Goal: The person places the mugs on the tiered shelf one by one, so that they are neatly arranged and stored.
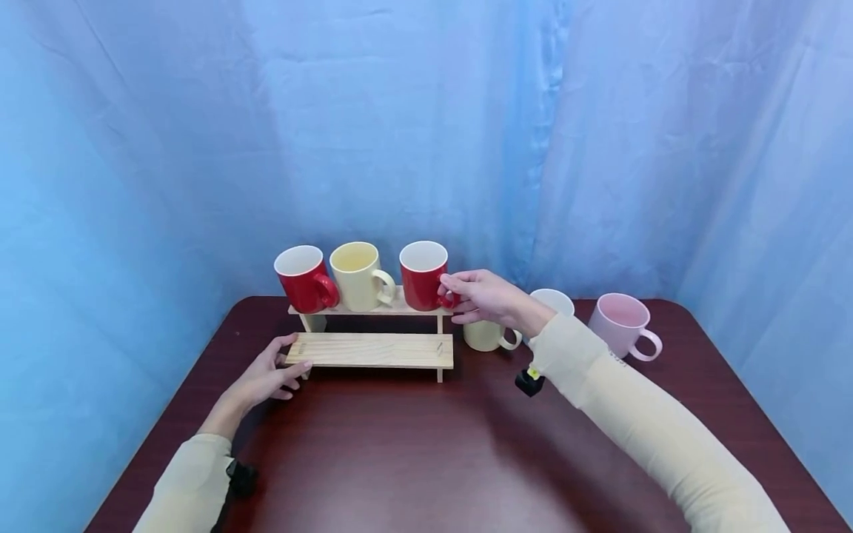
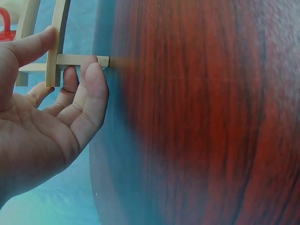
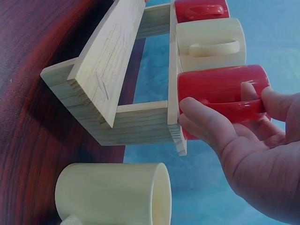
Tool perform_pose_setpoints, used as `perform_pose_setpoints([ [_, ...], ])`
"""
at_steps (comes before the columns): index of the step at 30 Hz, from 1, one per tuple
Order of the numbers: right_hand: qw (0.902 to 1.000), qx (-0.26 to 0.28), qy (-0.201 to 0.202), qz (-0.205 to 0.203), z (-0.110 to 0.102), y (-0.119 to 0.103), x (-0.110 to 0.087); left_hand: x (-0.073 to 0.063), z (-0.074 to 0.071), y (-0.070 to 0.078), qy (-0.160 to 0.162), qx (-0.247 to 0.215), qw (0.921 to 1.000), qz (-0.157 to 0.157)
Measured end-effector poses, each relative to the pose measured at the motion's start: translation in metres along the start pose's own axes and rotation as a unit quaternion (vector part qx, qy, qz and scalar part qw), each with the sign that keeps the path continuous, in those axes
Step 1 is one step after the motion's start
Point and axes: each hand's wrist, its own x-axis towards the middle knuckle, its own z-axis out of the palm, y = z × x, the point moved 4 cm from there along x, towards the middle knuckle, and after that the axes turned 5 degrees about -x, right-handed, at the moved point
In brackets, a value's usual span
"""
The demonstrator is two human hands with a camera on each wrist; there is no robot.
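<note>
A two-step wooden rack [image 1: 373,352] stands on the dark red table. My left hand [image 1: 266,374] grips the left end of its lower board, thumb on one face and fingers under the other. At the right end of the upper board sits a red mug [image 1: 421,289], upright with a white inside. My right hand [image 1: 489,296] pinches that mug's handle, as the right wrist view also shows. A cream mug [image 1: 360,277] and another red mug [image 1: 303,285] share the upper board, handles to the right.
Right of the rack, another cream mug [image 1: 481,337] stands on the table, partly behind my right hand. A pale mug [image 1: 554,300] is mostly hidden by the right forearm. Farther right is a pink mug [image 1: 618,326]. Blue curtains [image 1: 426,133] hang behind the table.
</note>
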Motion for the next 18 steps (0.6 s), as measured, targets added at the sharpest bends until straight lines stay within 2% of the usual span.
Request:
perform_pose_setpoints([
  [9,0.9999,0.007,-0.007,-0.007,0.0018,0.0009,0.0,0.0,0.0005,-0.0022,-0.002,0.006,1.0,0.001],
  [12,1.0,0.005,0.004,-0.005,-0.0019,0.0022,-0.0024,0.0039,0.0041,-0.0008,-0.006,0.002,1.0,0.007],
  [18,0.9999,0.007,0.01,0.003,-0.0004,0.0008,-0.0014,0.0036,0.0017,-0.0024,-0.006,-0.007,0.9999,0.013],
])
